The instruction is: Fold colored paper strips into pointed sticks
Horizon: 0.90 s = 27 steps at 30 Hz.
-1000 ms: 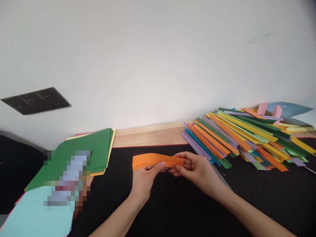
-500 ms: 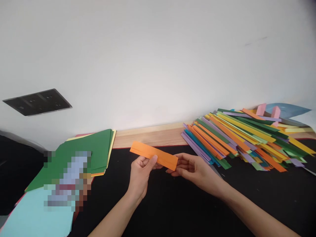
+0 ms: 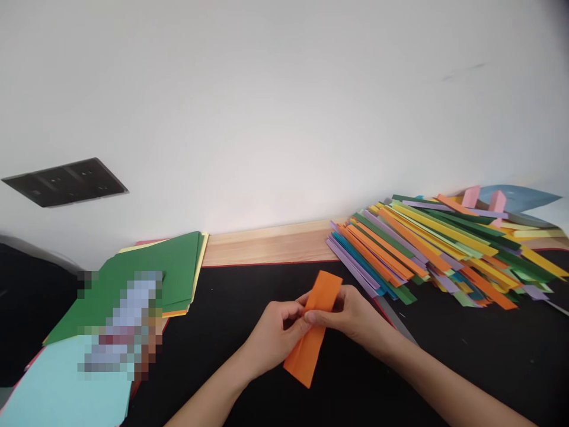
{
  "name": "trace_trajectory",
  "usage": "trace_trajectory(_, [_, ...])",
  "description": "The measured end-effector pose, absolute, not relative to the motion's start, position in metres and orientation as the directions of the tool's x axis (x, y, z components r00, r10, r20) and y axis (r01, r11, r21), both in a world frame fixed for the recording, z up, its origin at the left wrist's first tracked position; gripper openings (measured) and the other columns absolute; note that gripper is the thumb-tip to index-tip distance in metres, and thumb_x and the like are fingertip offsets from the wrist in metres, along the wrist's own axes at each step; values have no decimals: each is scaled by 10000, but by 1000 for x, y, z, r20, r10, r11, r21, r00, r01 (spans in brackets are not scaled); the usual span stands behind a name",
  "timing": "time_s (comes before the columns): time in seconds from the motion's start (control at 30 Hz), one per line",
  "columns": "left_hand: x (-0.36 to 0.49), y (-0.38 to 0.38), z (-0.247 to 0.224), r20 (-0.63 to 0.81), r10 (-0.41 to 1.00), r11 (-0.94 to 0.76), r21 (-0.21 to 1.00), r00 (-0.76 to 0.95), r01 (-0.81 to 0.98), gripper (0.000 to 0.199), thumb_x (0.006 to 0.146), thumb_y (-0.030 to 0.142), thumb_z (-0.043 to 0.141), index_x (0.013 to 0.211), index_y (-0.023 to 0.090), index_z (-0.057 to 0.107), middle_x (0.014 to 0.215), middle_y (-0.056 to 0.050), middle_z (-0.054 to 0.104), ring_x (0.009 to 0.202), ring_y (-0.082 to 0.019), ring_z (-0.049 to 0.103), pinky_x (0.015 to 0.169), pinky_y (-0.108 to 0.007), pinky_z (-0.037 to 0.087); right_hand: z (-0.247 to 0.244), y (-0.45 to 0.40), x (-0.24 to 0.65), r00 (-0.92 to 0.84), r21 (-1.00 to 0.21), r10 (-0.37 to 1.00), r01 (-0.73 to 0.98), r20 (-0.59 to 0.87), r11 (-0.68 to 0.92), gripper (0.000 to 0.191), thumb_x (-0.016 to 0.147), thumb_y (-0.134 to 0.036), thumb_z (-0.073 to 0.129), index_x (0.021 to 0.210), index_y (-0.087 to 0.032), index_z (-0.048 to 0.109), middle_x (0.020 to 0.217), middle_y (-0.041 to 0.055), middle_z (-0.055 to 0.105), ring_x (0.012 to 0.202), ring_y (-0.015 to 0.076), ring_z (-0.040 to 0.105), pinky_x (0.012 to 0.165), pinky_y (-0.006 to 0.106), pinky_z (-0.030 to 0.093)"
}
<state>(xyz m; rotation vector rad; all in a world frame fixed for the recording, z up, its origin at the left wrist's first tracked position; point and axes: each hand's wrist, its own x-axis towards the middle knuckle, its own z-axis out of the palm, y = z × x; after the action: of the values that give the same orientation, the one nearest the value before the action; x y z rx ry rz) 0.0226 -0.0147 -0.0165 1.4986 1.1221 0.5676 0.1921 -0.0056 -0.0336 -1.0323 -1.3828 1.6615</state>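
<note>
Above the black mat, both hands grip one short orange paper strip (image 3: 323, 292), which has faint creases running along it. It slants, with its upper end leaning right and its lower end toward me. My left hand (image 3: 281, 332) is closed on the strip's left edge near its middle. From the other side my right hand (image 3: 351, 313) pinches it, its thumb lying across the front beside the left thumb. The fingers behind the paper are partly hidden.
A black mat (image 3: 249, 296) with a red edge covers the wooden table (image 3: 267, 243). Many coloured paper strips (image 3: 409, 249) lie heaped at the right. Green sheets (image 3: 178, 267) and light blue sheets (image 3: 71, 385) are stacked at the left. A black socket panel (image 3: 66, 182) is on the wall.
The orange strip has turned from nearly level to steeply slanted and come lower and to the right. My left hand has moved right, and both thumbs now meet at the strip's middle.
</note>
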Motion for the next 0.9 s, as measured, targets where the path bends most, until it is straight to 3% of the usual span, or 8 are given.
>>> trace_trajectory(0.2, [21,-15,-16,-280,867,97,906,412,412,407,816,447,482,545,153,408,548,50,285,520,-75,235,480,-229,177,-30,-3,193,-274,-960,935,-106,-224,-261,262,691,-407,703,758,-154,722,800,66,718,767,202,657,699,284,519])
trace_trajectory(0.37, [22,-13,-13,-272,875,81,899,402,430,392,813,458,466,569,152,458,552,41,349,526,-82,285,484,-220,216,-26,2,201,-223,-939,943,-189,-245,-288,311,696,-437,696,753,-133,733,774,82,719,703,168,647,656,253,521])
trace_trajectory(0.57, [21,-13,-10,-340,857,152,884,386,443,412,786,513,473,569,164,483,497,34,429,450,-84,366,444,-211,235,-27,11,219,-80,-969,984,-176,-162,-174,328,745,-452,647,797,-140,735,870,100,717,775,185,653,659,253,532])
trace_trajectory(0.67, [21,-12,-10,-380,838,168,863,391,477,403,780,504,485,564,164,483,475,38,416,420,-78,357,425,-211,213,-25,12,223,93,-1000,996,-30,-10,-7,302,783,-444,602,796,-166,720,866,85,720,792,197,663,703,288,543])
trace_trajectory(0.73, [21,-12,-11,-370,833,131,853,411,505,390,782,476,495,563,154,513,475,42,397,427,-73,340,431,-213,200,-24,10,221,114,-967,972,174,205,183,252,802,-406,589,815,-186,712,860,70,718,816,206,662,747,317,539])
trace_trajectory(0.83, [21,-13,-12,-324,843,64,853,429,518,355,793,415,505,584,134,567,494,46,370,466,-67,305,446,-212,196,-29,5,214,-163,-732,840,424,518,533,155,807,-320,605,861,-213,703,843,52,712,913,223,634,827,357,507])
trace_trajectory(0.9, [21,-13,-12,-306,857,57,857,416,513,318,784,383,528,610,126,598,515,43,397,483,-66,320,452,-203,222,-35,3,210,-378,-568,740,478,557,671,126,832,-270,584,832,-220,699,786,38,708,880,210,633,903,409,453])
